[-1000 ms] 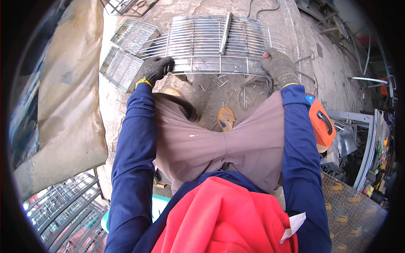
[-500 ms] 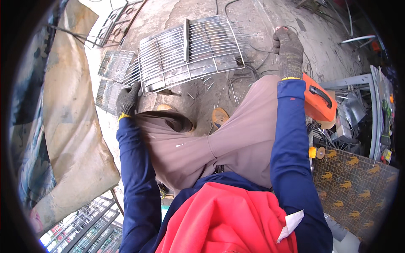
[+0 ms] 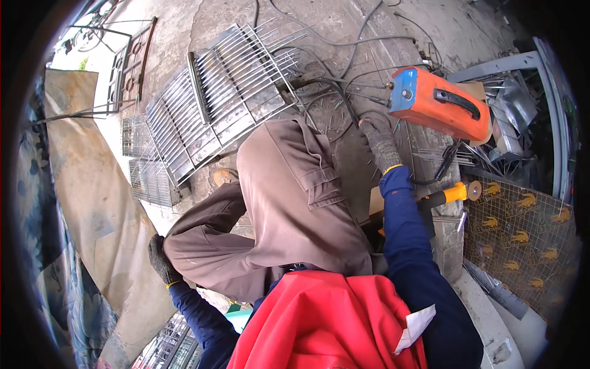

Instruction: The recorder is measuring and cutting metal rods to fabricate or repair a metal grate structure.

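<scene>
My right hand (image 3: pixel 382 147), in a dark knit glove with a yellow cuff, hangs over the floor beside black cables (image 3: pixel 335 83). Its fingers look bunched together; whatever they may hold does not show. Close to its right stands an orange and blue power unit (image 3: pixel 430 101) with a black carry handle and cables at its front. At far left, my gloved left hand (image 3: pixel 162 261) is against my bent leg, its fingers mostly hidden. Ahead, a grille of parallel metal rods (image 3: pixel 184 107) lies over a dark metal plate, with a metal bar (image 3: pixel 198 89) across it.
A yellow and black angle grinder (image 3: pixel 452 194) lies right of my right forearm. Further right are a patterned board (image 3: pixel 516 234), scrap metal (image 3: pixel 513 129) and a grey metal frame (image 3: pixel 547 80). A stained cloth (image 3: pixel 98 178) hangs at left. Wire mesh (image 3: pixel 147 178) lies beside the grille.
My view and body have turned right. My left hand has left the grille's near corner and come back beside my leg. My right hand has lowered toward the floor near the power unit.
</scene>
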### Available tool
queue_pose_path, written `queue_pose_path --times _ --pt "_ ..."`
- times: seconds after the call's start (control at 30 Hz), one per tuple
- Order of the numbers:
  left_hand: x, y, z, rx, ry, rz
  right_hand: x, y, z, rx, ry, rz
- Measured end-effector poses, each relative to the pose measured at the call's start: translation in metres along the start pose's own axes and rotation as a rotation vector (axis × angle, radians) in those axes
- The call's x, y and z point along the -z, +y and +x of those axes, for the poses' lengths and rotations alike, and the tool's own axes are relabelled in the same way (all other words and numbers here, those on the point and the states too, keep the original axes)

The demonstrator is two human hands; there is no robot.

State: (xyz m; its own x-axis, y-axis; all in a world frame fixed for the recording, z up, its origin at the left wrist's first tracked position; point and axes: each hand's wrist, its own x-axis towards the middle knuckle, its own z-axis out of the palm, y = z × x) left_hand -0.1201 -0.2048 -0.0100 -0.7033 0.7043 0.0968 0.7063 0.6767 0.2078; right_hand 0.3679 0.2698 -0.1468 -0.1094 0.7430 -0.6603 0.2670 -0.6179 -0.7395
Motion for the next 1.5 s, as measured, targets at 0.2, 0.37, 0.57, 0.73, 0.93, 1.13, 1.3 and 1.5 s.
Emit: queue_pose_path --times 0.2,0.37,0.57,0.73,0.93,1.13,1.3,1.5 --pt "0.009 -0.009 -0.009 0.145 -0.005 -0.062 -0.049 0.019 0.028 -0.035 -0.193 0.001" --pt "0.003 0.022 0.007 0.088 -0.039 -0.043 -0.058 -0.004 0.015 -0.045 -0.189 0.001" --pt "0.008 0.035 0.012 0.151 0.023 -0.129 -0.041 -0.01 0.006 -0.072 -0.233 0.032" --pt "0.011 0.039 0.004 0.296 0.09 -0.439 -0.051 -0.039 -0.043 0.071 -0.111 0.036" --pt "-0.007 0.062 0.021 0.412 0.079 -0.766 -0.035 -0.061 -0.052 0.196 0.009 -0.084" --pt "0.001 0.083 0.026 0.472 0.094 -0.662 -0.034 -0.097 -0.038 0.224 -0.047 0.101" --pt "0.012 0.085 0.026 0.481 0.148 -0.566 -0.076 -0.139 -0.079 0.273 -0.101 0.117" --pt "-0.023 0.119 0.113 0.166 0.058 -0.544 -0.052 -0.136 -0.003 0.398 -0.134 -0.041"
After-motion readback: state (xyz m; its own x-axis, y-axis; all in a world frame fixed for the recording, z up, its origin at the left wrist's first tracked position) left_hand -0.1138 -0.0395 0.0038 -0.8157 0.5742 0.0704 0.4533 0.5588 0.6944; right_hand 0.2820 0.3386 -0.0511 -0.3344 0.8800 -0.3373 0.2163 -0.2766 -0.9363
